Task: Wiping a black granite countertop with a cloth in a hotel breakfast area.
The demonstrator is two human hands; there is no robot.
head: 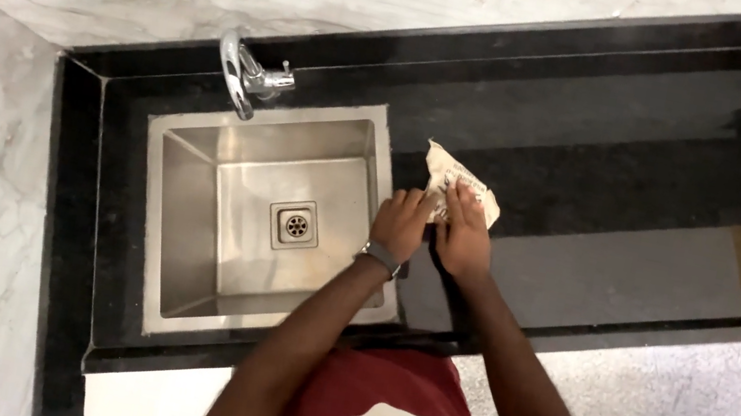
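Note:
A crumpled beige cloth (466, 182) lies on the black stone counter (621, 171) just right of the steel sink (188, 206). My right hand (462, 236) presses flat on the cloth's near edge. My left hand (400, 223), with a watch on its wrist, rests beside it at the sink's right rim, fingertips touching the cloth's left side.
A curved chrome tap (247, 75) stands at the sink's back edge. The sink has a square drain (295, 223) in its middle. Marble walls rise behind and to the left. The counter runs on to the right; speckled floor lies below its front edge.

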